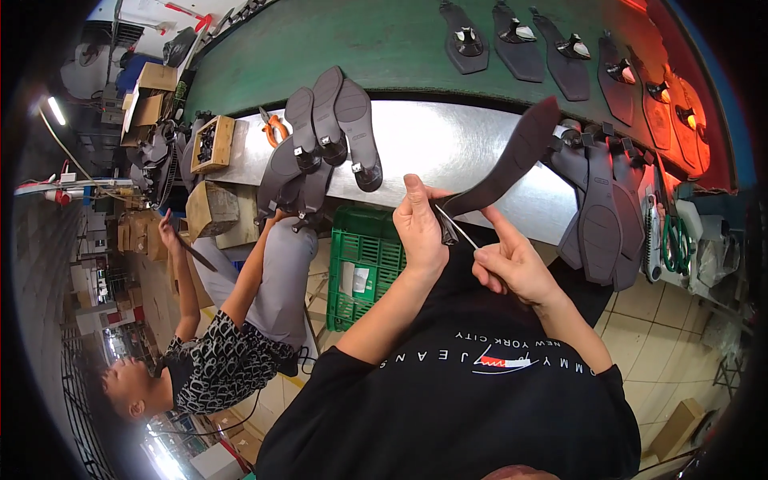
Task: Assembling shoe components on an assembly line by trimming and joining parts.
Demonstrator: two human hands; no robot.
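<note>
My left hand (420, 228) is closed round the heel end of a dark sandal sole (512, 164), its thumb pointing up. The sole stretches away to the upper right over the steel ledge. In my closed right hand (512, 264) is a thin, pointed metal tool (458, 227), its tip at the dark strap piece under my left fingers. Too little of the tool shows to name its kind. My right index finger reaches up to the underside of the sole. What my left palm covers is hidden.
Sandal soles (344, 112) lie left on the steel ledge (416, 136), others (604, 216) at right. Beyond runs a green belt (320, 40) carrying several soles toward a red glow. Orange-handled pliers (274, 128), a green crate (340, 300), green-handled scissors (678, 240) and a co-worker (232, 352) are nearby.
</note>
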